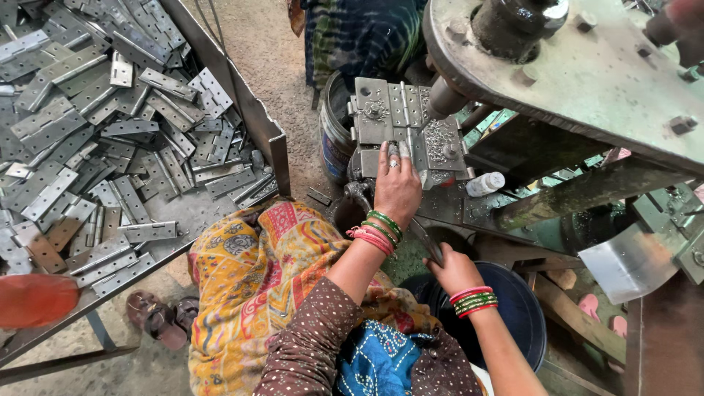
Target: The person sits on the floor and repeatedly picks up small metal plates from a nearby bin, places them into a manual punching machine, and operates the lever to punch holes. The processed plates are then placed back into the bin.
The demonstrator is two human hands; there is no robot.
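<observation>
A hinge lying on the press bed is pressed flat by the open left hand. A lever is gripped by the closed right hand. A tray heaped with hinges stands well left; a bucket sits under the right wrist.

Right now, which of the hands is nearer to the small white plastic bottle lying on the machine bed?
Left. The left hand rests on the metal hinge fixture just left of the small white plastic bottle; the right hand sits lower, gripping a lever above the dark bucket.
</observation>
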